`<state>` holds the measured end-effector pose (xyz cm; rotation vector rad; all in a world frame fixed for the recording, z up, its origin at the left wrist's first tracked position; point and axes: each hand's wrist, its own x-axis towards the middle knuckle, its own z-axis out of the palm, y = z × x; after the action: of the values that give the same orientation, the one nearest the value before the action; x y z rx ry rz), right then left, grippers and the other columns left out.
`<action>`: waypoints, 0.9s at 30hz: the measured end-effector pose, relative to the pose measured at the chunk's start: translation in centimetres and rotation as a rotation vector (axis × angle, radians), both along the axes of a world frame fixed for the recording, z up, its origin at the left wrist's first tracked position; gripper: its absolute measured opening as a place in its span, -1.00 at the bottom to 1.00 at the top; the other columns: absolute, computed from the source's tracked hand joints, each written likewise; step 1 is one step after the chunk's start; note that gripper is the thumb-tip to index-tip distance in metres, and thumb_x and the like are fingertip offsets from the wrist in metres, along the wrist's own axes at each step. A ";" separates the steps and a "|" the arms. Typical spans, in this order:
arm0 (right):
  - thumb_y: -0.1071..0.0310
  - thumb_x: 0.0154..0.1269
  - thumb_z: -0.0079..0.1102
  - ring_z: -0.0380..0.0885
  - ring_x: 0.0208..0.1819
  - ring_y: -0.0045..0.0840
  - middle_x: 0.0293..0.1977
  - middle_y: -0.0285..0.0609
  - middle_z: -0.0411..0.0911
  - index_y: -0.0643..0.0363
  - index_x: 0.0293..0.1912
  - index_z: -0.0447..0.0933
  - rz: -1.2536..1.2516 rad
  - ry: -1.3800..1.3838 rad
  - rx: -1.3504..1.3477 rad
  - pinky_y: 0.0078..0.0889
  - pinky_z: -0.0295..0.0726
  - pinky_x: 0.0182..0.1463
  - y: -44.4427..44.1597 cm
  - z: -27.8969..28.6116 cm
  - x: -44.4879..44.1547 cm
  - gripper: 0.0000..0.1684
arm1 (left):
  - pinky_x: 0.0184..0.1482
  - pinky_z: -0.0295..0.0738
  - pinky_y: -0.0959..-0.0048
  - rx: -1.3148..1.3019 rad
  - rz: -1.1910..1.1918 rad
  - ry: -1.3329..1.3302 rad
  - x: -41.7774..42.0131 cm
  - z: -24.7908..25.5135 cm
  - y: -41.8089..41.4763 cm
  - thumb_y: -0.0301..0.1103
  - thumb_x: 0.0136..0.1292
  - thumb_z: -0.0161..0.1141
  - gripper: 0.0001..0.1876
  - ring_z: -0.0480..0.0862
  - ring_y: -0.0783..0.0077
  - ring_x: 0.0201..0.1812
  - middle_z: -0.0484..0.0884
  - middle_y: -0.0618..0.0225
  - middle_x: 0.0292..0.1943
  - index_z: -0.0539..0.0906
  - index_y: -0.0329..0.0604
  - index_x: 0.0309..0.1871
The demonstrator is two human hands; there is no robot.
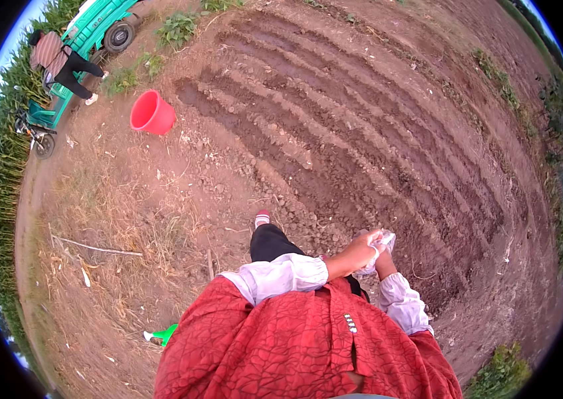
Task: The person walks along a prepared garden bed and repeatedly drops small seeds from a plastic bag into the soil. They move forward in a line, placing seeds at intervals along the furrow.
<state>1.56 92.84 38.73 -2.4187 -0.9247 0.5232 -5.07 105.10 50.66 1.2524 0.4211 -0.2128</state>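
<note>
Both my hands meet in front of my waist, right of the middle of the view, at a crumpled clear plastic bag [387, 240]. My left hand [360, 253] reaches in from the left sleeve side, its fingers closed on the bag's upper part. Mostly hidden behind the bag, my right hand [385, 263] comes up from the other sleeve and supports it from below. What the bag holds is too small to tell. Beyond my hands lie furrows of dark, damp soil [341, 184]. My foot in a red and white shoe [262, 218] stands on dry ground.
A red plastic bucket [153, 113] stands at the upper left. Behind it, a person [59, 62] is beside a green cargo tricycle [94, 25]. A green watering can [162, 334] is at my lower left. A dry stick [99, 248] lies on straw; tall crops line the left edge.
</note>
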 end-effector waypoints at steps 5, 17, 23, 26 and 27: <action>0.17 0.11 0.03 0.44 -0.07 -0.33 -0.15 -0.12 0.50 0.05 -0.14 0.48 0.050 0.085 -0.019 -0.29 0.39 -0.01 6.0 0.2 -1.2 -0.68 | -0.03 0.37 0.41 0.176 -0.177 -0.061 -0.3 1.0 7.0 -0.34 0.16 0.07 -0.58 0.54 0.29 -0.05 0.55 0.02 -0.10 0.39 -0.37 0.07; 0.19 0.12 0.03 0.44 -0.07 -0.34 -0.13 -0.11 0.49 0.06 -0.12 0.47 0.097 0.228 -0.112 -0.31 0.39 0.00 20.9 4.5 -2.4 -0.68 | -0.20 0.36 0.54 -0.076 -0.032 -0.009 -1.3 -0.2 20.5 -0.42 0.23 0.02 -0.73 0.42 0.56 -0.24 0.51 0.31 -0.26 0.43 -0.34 -0.04; 0.20 0.12 0.04 0.45 -0.07 -0.35 -0.13 -0.11 0.49 0.07 -0.11 0.47 0.076 0.395 -0.101 -0.33 0.39 0.01 22.9 4.0 -6.0 -0.67 | -0.59 0.18 0.64 -0.315 -0.086 0.078 -1.7 1.7 22.5 -0.42 0.25 0.00 -0.84 0.30 0.74 -0.57 0.37 0.51 -0.53 0.42 -0.24 -0.14; 0.21 0.12 0.04 0.45 -0.07 -0.35 -0.12 -0.10 0.49 0.07 -0.10 0.47 0.060 0.446 -0.085 -0.33 0.39 0.01 23.0 3.5 -6.7 -0.67 | -0.58 0.18 0.66 -0.341 -0.115 0.064 -1.6 0.8 22.5 -0.43 0.26 -0.02 -0.88 0.29 0.75 -0.57 0.35 0.53 -0.53 0.42 -0.21 -0.16; 0.21 0.12 0.04 0.45 -0.07 -0.35 -0.12 -0.10 0.49 0.08 -0.10 0.47 0.056 0.454 -0.079 -0.34 0.39 0.01 22.9 3.3 -6.6 -0.67 | -0.58 0.18 0.67 -0.350 -0.123 0.081 -1.4 1.1 22.8 -0.43 0.26 -0.02 -0.89 0.29 0.75 -0.58 0.34 0.54 -0.53 0.42 -0.20 -0.17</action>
<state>-5.06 115.70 42.04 -2.2034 -0.7830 1.0910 -6.45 127.87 51.73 0.9273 0.3583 -0.4249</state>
